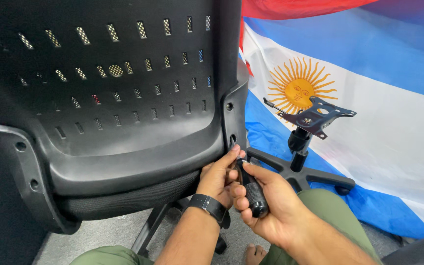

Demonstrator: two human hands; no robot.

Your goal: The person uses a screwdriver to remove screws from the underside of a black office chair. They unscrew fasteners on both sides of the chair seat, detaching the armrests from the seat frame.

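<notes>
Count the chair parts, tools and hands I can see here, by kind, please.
Chair backrest: 1
Wheeled chair base with mounting plate: 1
Screwdriver, black handle: 1
Hands, left hand and right hand: 2
Wristband: 1
Flag cloth: 1
Total: 7

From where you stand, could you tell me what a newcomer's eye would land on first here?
The big black chair back fills the left, with the left hand at its lower right edge. The right hand grips a black-handled screwdriver against it. Behind, right, a chair base with metal plate stands before a blue-and-white sun flag.
</notes>
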